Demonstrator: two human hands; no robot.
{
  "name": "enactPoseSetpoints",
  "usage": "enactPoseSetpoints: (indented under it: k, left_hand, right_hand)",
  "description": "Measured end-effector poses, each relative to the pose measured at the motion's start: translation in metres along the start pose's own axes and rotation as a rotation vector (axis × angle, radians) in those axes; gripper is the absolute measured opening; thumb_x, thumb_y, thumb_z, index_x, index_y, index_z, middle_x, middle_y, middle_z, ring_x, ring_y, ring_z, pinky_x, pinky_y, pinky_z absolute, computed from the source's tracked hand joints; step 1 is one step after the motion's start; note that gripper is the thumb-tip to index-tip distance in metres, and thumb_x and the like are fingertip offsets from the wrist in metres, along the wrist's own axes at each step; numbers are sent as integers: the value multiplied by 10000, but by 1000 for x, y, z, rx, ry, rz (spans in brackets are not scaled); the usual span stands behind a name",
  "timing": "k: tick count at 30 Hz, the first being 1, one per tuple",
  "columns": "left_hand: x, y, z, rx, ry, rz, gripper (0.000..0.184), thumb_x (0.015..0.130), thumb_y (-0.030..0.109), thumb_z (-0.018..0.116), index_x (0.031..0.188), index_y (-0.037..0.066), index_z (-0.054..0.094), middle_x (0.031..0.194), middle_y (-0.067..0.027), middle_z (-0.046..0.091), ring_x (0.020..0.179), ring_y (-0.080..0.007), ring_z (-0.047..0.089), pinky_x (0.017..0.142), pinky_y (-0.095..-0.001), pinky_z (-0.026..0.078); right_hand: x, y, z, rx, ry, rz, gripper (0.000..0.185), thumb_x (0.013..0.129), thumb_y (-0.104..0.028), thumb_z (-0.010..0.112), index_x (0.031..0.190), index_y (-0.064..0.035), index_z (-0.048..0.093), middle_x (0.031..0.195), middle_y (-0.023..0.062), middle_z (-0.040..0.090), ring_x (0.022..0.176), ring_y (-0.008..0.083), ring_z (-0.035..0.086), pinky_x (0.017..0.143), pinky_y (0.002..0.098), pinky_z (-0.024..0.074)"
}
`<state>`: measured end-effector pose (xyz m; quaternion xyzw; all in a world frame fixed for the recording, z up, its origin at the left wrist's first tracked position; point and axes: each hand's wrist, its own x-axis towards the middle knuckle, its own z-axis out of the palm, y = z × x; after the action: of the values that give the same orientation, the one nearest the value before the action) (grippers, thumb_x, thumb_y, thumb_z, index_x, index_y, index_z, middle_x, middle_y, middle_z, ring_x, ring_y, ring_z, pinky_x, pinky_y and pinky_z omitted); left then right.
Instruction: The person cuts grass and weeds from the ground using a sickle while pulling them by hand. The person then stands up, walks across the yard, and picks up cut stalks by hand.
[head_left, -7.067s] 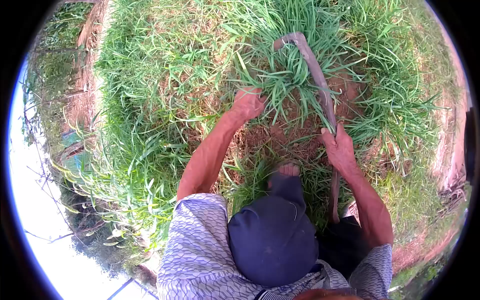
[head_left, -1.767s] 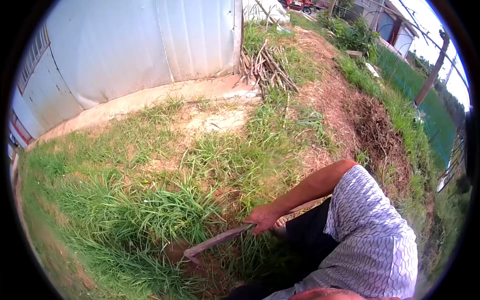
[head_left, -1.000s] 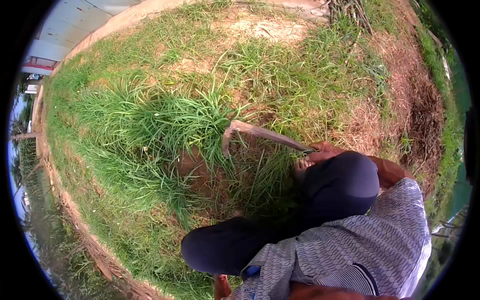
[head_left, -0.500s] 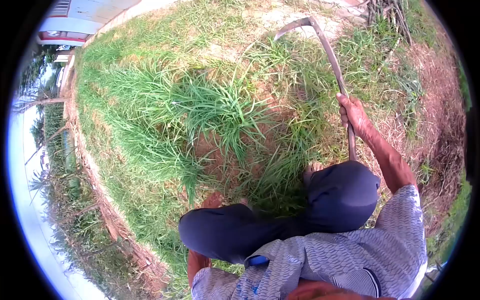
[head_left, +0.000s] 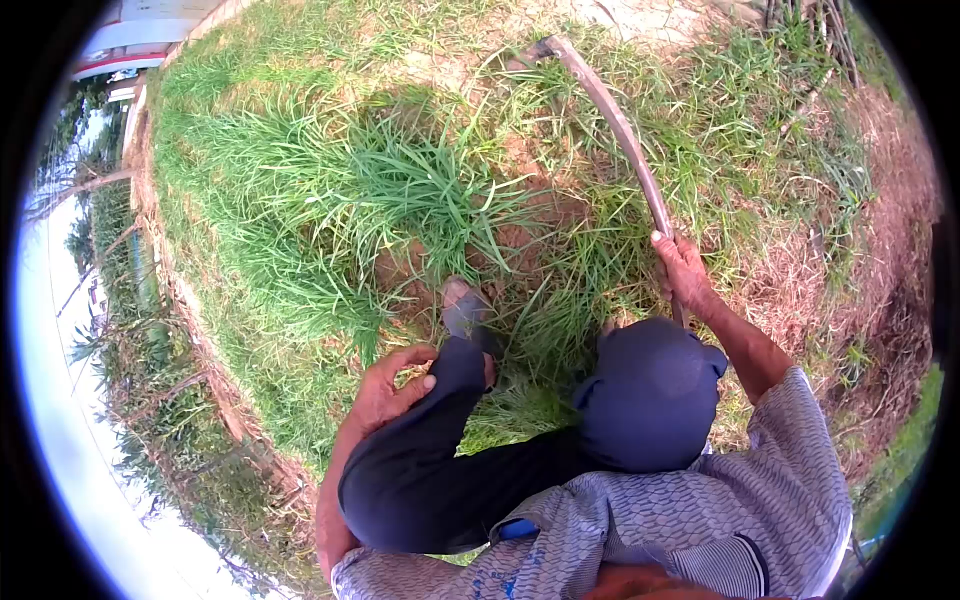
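My right hand (head_left: 685, 272) is closed round the wooden handle of a long-handled sickle (head_left: 612, 112). The tool slants up and to the left, its hooked blade (head_left: 528, 55) low among the grass. On the left, my left hand (head_left: 398, 385) grips the dark trouser leg (head_left: 455, 385) near the shin, thumb on the cloth and fingers partly hidden. Below that leg, my foot in a grey shoe (head_left: 466, 308) stands by bare soil. A thick clump of long green grass (head_left: 400, 195) grows just ahead of it.
Dry cut straw (head_left: 800, 285) covers ground at the right. Sticks (head_left: 825, 30) are piled at the top right. A row of shrubs (head_left: 165, 400) and a dirt edge run along the left, with a building (head_left: 135, 40) at the top left.
My left hand has come up from behind the knee onto the trouser leg. My left foot now shows further forward. The sickle has shifted slightly left and down with my right hand.
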<state>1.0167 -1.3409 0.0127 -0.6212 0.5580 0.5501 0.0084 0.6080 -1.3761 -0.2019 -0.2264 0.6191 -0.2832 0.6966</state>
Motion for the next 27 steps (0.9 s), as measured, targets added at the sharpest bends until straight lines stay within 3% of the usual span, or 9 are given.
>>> enactPoseSetpoints:
  k: [2,6,8,13,15,18,20,24,27]
  left_hand:
    - [27,20,-16,-17,-119,1,360,850,188,660,1158,10,608,1163,-128,613,1099,-249,576,984,-375,418]
    - [130,70,-15,307,-360,177,472,916,385,561,1248,50,548,1229,-147,577,1065,-276,597,947,-391,457]
    - [212,42,14,597,-111,588,532,939,378,491,1341,34,440,1360,-163,476,1065,-322,601,925,-406,473]
    - [345,36,34,1119,277,190,616,904,208,439,1388,-109,228,1433,-334,280,906,-341,665,749,-431,536]
    - [363,21,25,1159,467,99,512,822,84,463,1291,-111,400,1261,-325,504,786,-301,688,672,-379,546]
    - [372,7,-2,1168,245,104,372,838,164,475,1120,-68,551,956,-249,665,792,-319,687,638,-424,539]
    - [365,8,-5,1145,241,200,280,818,145,484,1012,-35,575,844,-218,673,768,-308,690,602,-419,534]
    - [315,-7,21,1175,-23,407,120,855,115,452,785,48,524,645,-142,605,611,-276,642,504,-395,500]
    - [310,-15,32,1196,-95,441,146,896,100,435,754,77,457,633,-91,481,492,-272,522,475,-374,472]
  right_hand:
    - [7,7,5,-61,-36,-23,355,922,-445,557,989,-100,506,572,-54,414,415,57,381,350,230,331]
    - [6,53,9,-151,44,6,425,922,-447,549,1060,-47,509,605,-23,443,464,85,418,387,254,352]
    - [12,74,11,-313,84,22,494,916,-467,545,1071,1,513,628,23,469,538,138,467,453,314,396]
    - [8,51,26,-308,150,-21,539,920,-507,521,1019,23,520,645,86,500,617,183,509,544,384,428]
    - [16,29,36,-320,225,-96,546,925,-524,507,988,19,517,644,104,504,580,191,504,505,370,412]
    - [26,49,43,-486,202,-158,536,934,-511,489,984,23,508,635,153,530,516,265,529,461,410,432]
    - [0,74,31,-595,151,-15,491,937,-453,497,996,34,505,681,215,589,570,345,603,498,450,488]
    - [-84,127,-24,-606,126,257,498,919,-469,522,949,29,536,673,180,583,561,286,577,501,417,450]
    - [-72,117,-18,-436,206,136,514,927,-478,511,925,35,540,654,182,565,548,280,553,492,424,425]
